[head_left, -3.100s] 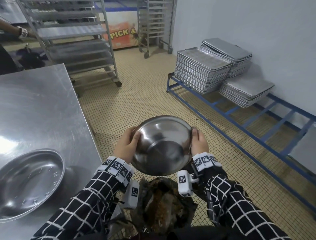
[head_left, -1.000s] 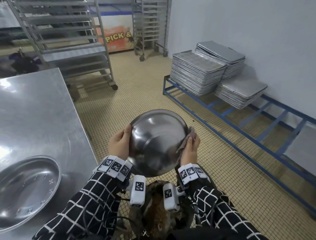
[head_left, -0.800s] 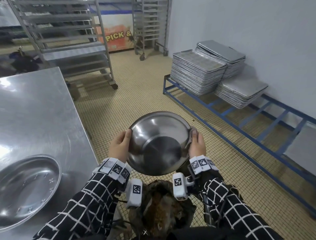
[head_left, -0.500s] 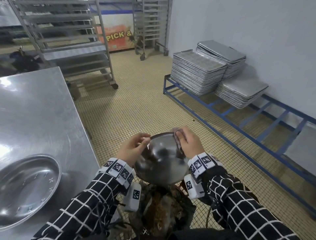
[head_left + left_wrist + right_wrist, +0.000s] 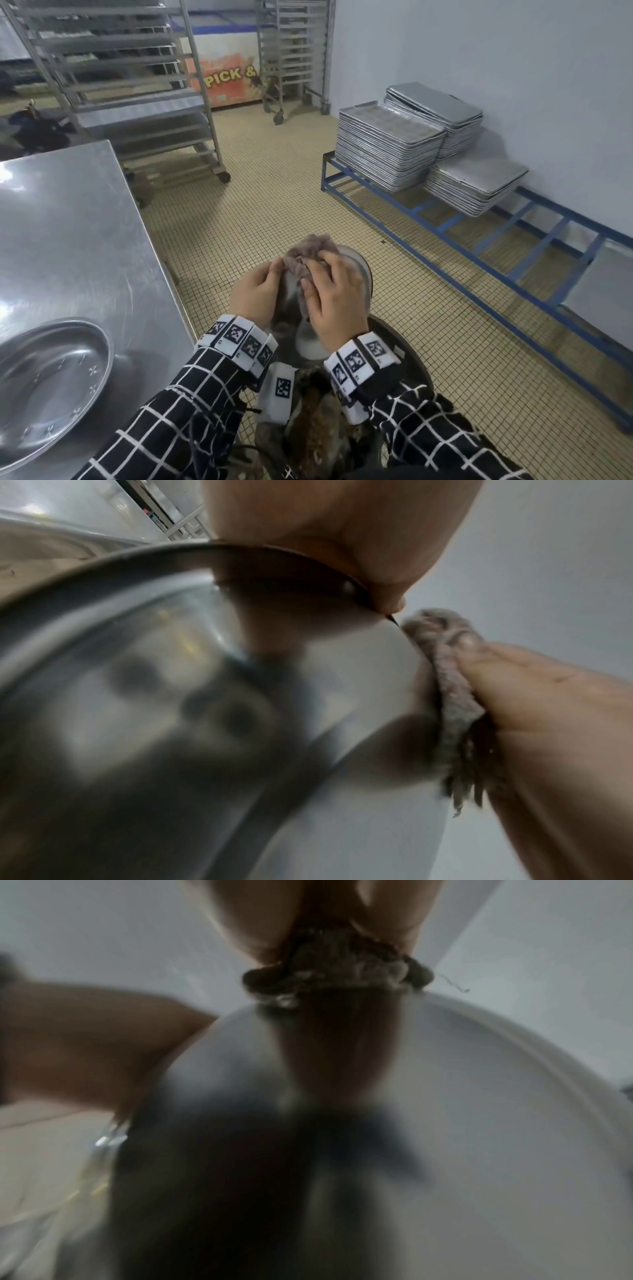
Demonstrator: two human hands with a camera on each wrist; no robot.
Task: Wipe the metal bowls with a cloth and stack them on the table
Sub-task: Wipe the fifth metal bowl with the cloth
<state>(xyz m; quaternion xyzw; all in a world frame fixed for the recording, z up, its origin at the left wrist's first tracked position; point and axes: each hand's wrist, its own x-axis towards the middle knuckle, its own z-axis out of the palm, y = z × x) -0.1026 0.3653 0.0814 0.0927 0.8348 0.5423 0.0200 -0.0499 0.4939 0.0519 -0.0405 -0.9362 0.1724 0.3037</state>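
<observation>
A steel table, brushed and glossy, fills the left side of the head view; a shallow round metal dish sits at its near edge, partly cut off by the frame. The floor is small beige tiles. Wheeled metal racks stand beyond the table, and stacked rectangular baking trays rest on a low blue frame along the pale right-hand wall.

In front of the table's near right corner, held in the air, is a round metal bowl, mostly hidden behind both hands. The left hand grips its rim, thumb curled over the edge in the left wrist view. The right hand presses a bunched, fuzzy grey cloth against the bowl's smooth outer wall, fingers curled around it. Both wrist views are blurred. A dark container below the hands is hard to make out.
</observation>
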